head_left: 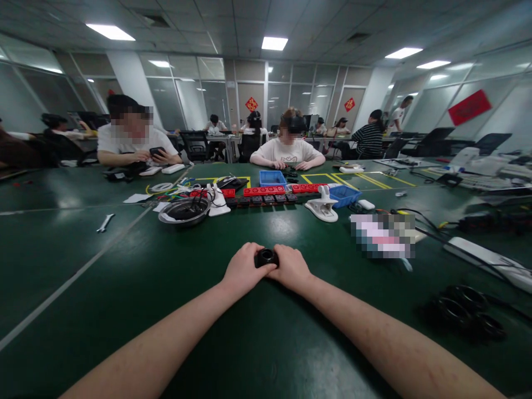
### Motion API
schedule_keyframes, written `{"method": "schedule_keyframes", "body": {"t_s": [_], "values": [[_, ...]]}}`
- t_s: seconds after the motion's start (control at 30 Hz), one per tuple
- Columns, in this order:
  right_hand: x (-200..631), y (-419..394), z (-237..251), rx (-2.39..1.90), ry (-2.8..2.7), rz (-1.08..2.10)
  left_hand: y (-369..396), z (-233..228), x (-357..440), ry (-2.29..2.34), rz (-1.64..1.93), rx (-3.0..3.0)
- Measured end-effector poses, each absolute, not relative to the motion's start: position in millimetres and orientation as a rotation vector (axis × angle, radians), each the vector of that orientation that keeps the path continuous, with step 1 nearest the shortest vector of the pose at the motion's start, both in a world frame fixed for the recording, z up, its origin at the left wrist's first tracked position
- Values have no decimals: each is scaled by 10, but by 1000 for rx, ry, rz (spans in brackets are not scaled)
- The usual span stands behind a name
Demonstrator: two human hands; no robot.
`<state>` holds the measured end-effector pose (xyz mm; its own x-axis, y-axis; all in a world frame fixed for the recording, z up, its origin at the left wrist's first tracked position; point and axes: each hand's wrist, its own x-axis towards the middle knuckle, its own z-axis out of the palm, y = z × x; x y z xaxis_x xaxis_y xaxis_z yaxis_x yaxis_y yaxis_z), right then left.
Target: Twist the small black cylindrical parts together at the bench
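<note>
At the near side of the green table [174, 288], the left hand [244, 267] and right hand [293, 268] have fingers clamped round a black ring [266, 262] — glossy, it could slip and roll if either grip slackened.

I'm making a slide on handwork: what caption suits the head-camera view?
Left hand and right hand hold a black ring-shaped part at a green tabletop, black rings lying to the right.

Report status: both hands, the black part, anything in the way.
Left hand and right hand closed around black part. Round opening in view. Nothing visibly blocking hands; white clip stand farther ahead.
</note>
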<state>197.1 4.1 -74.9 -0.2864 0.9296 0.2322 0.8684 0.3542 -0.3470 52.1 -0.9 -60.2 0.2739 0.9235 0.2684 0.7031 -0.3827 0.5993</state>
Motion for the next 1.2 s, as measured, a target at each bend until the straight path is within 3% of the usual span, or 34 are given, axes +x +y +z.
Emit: {"method": "schedule_keyframes", "body": {"t_s": [0.17,0.3,1.2], "values": [[2149,106,-732,-1090,-2301,729,93,-581,394,1130,688,2187],[2233,177,-703,-937,-2307,1050,130,-605,349,1024,655,2116],[2258,207,-679,-916,-2349,1071,79,-541,345,1044,663,2232]]}}
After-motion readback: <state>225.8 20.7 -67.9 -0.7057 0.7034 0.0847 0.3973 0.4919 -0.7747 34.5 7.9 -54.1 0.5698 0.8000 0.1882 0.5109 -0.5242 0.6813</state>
